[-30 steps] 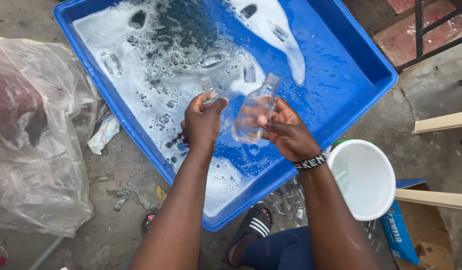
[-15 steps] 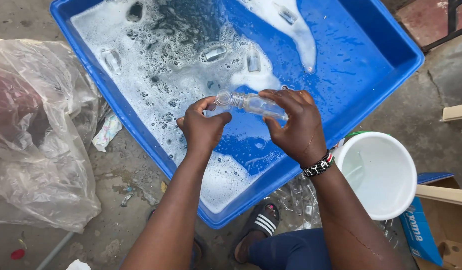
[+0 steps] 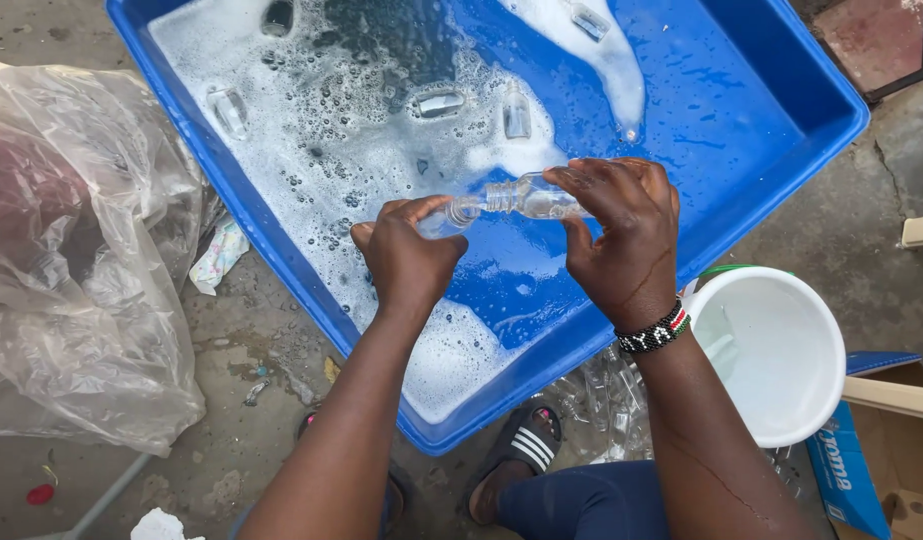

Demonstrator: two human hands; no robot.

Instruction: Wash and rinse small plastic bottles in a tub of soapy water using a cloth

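Observation:
My right hand grips the body of a small clear plastic bottle, held level over a big blue tub of soapy water. My left hand closes around the bottle's neck end, fingers curled at its mouth. A beaded black, red and white bracelet sits on my right wrist. Several more clear bottles float in the foam farther back in the tub.
A large crumpled clear plastic bag lies on the concrete to the left. A white bucket stands at the right, beside a blue carton. My sandalled foot rests under the tub's near corner.
The bottle went from upright between my hands to lying level. My left hand moved onto its neck end and my right hand kept hold of the body.

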